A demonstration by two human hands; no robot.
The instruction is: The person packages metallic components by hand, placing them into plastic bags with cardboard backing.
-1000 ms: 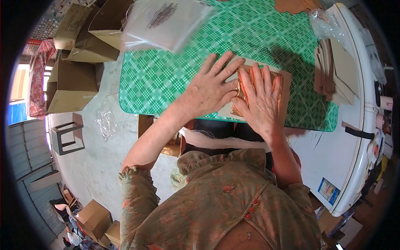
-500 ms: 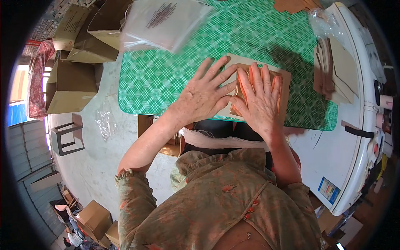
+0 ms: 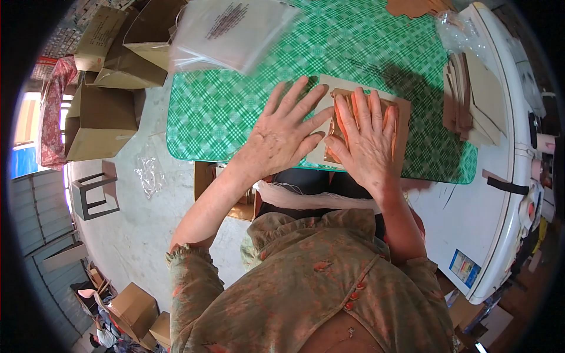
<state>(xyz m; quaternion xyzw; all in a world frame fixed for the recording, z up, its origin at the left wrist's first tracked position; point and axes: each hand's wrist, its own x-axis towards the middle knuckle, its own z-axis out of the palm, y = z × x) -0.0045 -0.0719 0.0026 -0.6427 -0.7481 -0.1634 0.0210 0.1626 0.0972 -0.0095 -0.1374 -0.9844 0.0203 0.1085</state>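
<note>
My right hand point(image 3: 368, 138) lies flat with its fingers stretched over a shiny copper-coloured packet point(image 3: 390, 107), covering much of it. Beneath the packet is a larger beige sheet of card point(image 3: 402, 132) at the near edge of the table. To the left, my left hand point(image 3: 282, 129) is open with spread fingers; its fingertips overlap the left edge of the card. Nothing is gripped in either hand.
A green checked cloth covers the table point(image 3: 223, 117). Clear plastic bags point(image 3: 235, 35) lie at its far left, and cut card pieces point(image 3: 471, 100) are stacked at the right. Open cardboard boxes point(image 3: 103, 120) and a small stool point(image 3: 95, 191) stand left.
My left hand has shifted left, away from the packet, uncovering more of the card's left side. My right hand stays pressed on the packet.
</note>
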